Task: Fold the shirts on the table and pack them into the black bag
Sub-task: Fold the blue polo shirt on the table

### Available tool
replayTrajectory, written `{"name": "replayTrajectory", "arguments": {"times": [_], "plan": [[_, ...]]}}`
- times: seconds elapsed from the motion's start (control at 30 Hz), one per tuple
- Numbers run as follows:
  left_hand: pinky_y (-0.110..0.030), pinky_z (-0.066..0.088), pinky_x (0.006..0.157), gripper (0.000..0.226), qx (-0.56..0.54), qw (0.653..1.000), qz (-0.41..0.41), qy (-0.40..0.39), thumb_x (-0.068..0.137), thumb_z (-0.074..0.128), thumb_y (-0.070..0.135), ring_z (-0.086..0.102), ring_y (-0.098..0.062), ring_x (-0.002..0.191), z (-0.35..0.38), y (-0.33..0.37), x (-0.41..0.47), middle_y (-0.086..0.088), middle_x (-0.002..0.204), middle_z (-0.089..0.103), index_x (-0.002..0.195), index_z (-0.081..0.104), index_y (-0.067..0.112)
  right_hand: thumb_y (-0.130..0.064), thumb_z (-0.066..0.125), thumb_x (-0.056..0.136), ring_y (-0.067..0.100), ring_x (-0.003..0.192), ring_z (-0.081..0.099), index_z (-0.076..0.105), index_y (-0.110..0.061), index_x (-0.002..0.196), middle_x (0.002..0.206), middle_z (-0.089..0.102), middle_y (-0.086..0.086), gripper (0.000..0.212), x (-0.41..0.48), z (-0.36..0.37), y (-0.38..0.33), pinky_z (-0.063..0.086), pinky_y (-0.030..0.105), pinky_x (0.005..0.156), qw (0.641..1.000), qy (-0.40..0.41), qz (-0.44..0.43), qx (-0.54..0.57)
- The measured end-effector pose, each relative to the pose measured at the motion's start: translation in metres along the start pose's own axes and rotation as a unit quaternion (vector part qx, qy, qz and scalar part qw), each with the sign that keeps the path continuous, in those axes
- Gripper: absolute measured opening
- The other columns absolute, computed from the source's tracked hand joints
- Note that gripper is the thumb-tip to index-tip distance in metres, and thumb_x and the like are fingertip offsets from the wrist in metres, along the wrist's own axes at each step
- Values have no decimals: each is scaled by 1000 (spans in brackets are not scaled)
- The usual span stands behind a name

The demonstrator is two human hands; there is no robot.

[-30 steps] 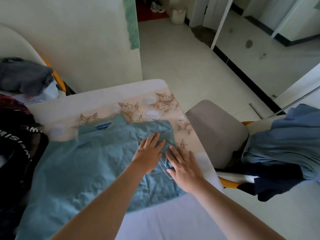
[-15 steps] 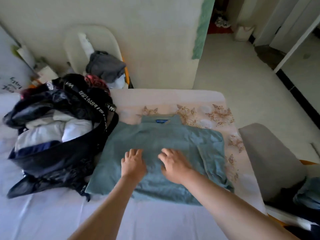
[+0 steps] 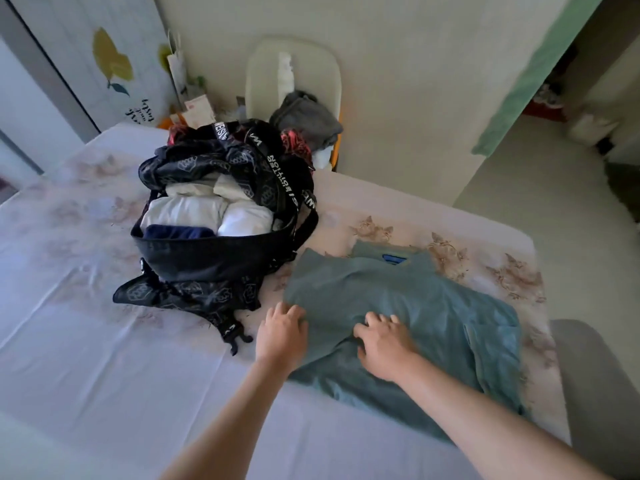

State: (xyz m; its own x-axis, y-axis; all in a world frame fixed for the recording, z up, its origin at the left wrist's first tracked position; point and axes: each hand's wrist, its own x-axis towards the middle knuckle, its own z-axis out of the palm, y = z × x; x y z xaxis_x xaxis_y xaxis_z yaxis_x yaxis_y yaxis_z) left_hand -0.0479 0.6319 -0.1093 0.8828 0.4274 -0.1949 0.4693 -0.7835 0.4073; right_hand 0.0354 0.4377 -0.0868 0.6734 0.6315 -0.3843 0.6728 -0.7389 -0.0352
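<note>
A teal shirt [image 3: 415, 299] lies flat on the right part of the table [image 3: 86, 341], collar and blue label at the far side, its right side folded in. My left hand [image 3: 282, 336] is at the shirt's left edge with its fingers curled over the fabric. Further right, my right hand [image 3: 384, 342] presses on the middle of the shirt with spread, slightly bent fingers. The black bag [image 3: 214, 258] stands open just left of the shirt, holding folded white and navy clothes.
The bag's straps and buckles [image 3: 235, 336] trail on the table near my left hand. A pale chair with a grey garment [image 3: 304, 121] stands behind the table. A grey chair seat [image 3: 599, 393] is at the table's right edge. The floor opens far right.
The view has swung left, bringing the bag fully into sight. Both hands slid left across the shirt; my left hand went from its right side to its left edge.
</note>
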Motion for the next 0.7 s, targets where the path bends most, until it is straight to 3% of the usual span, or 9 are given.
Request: {"name": "replayTrajectory", "arguments": {"times": [0.07,0.13,0.23,0.33,0.43,0.5,0.57,0.63,0.7], "plan": [[-41,42,98,41,-44,997,-57,-3,93,54,27,45,-31,121,-2,-6,3,-9,128,48,132,50,15,-23,46,94,29,114,51,60,-21,113,118,54,5,24,22,-14,-12,35,39,97,999,29,-12,20],[-40,39,103,56,-64,992,-103,-35,90,61,34,44,-31,125,-3,-13,9,-11,133,46,139,43,15,-7,43,92,29,110,51,56,-20,117,121,50,4,31,46,-27,-28,38,38,91,996,57,-50,44],[-38,45,95,48,-58,985,-149,-64,81,64,41,55,-29,115,-10,-17,20,-6,119,61,124,54,22,3,41,91,31,116,49,47,-21,136,141,38,5,51,79,-49,-52,43,42,91,988,71,-129,37],[-39,39,97,44,-9,985,-157,-65,79,58,40,52,-26,118,-13,-15,26,-2,120,62,121,58,29,3,50,88,31,135,33,31,-25,150,160,17,8,71,108,-60,-66,36,43,106,971,91,-203,-89],[-42,37,102,61,-63,981,-169,-67,84,60,39,40,-32,126,-10,-14,27,-9,132,44,139,39,23,-10,52,93,32,148,15,28,-24,153,164,10,11,66,126,-60,-67,24,48,116,943,72,-242,-216],[-39,43,98,58,-94,979,-152,-97,87,58,33,46,-32,124,-10,-15,30,-11,131,47,139,37,17,-13,51,96,30,151,10,37,-19,148,164,14,12,55,131,-61,-63,11,54,120,931,38,-243,-271],[-34,47,88,50,-93,977,-152,-114,87,57,30,55,-29,118,-14,-17,33,-9,126,57,133,44,15,-11,51,94,31,147,20,45,-16,140,156,30,12,47,131,-58,-60,2,57,121,921,38,-251,-297],[-29,44,78,43,-54,983,-142,-102,86,57,33,59,-24,113,-21,-17,32,-1,120,64,128,52,24,-5,53,89,29,137,36,47,-16,134,140,48,7,46,128,-53,-57,0,58,121,924,52,-262,-273],[-27,42,71,34,-38,992,-105,-61,86,57,31,62,-21,105,-29,-15,27,6,110,67,120,58,32,-1,53,85,28,128,42,40,-16,134,126,52,5,52,123,-52,-54,2,59,121,923,77,-274,-259]]}}
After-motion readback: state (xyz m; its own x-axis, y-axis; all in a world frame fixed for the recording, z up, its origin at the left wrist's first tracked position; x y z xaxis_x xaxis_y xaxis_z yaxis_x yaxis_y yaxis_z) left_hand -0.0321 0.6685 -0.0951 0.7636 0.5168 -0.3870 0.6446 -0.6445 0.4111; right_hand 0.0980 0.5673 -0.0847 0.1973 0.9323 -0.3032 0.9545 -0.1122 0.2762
